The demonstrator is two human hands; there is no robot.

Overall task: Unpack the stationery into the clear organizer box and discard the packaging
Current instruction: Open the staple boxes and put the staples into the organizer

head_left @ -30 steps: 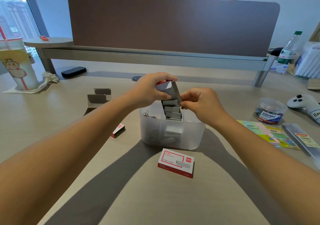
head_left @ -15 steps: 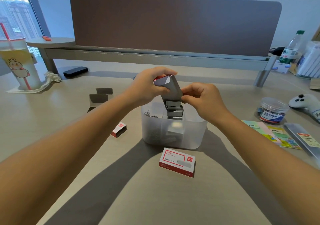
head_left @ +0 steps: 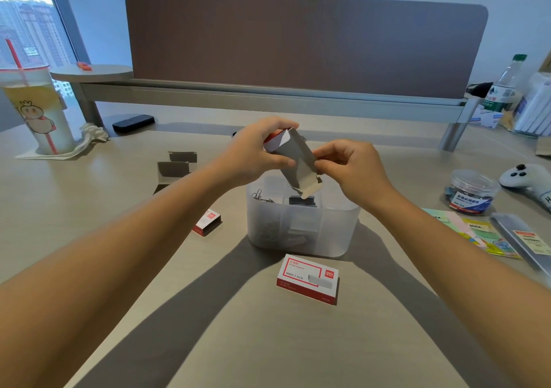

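Observation:
My left hand (head_left: 253, 152) grips a small red-and-white staple box (head_left: 293, 156), tilted open end down over the clear organizer box (head_left: 301, 232). My right hand (head_left: 348, 163) pinches the box's lower edge near its open flap. Grey staple strips (head_left: 301, 201) lie inside the organizer's middle compartment, and paper clips (head_left: 262, 198) show in its left compartment. A closed red-and-white staple box (head_left: 308, 277) lies on the desk in front of the organizer. Another small red-and-white box (head_left: 207, 222) lies to the organizer's left.
Opened grey cardboard packaging (head_left: 176, 168) sits at the left. A drink cup (head_left: 35, 110) stands far left. At the right are a clip jar (head_left: 471, 192), sticky notes (head_left: 474, 232), a flat pack (head_left: 527, 241), a controller (head_left: 527, 181) and a bottle (head_left: 504, 86). A desk divider (head_left: 304, 44) runs behind.
The stack of staple strips that hung from the box has dropped into the organizer. Both hands have raised and tilted the now empty-looking box a little.

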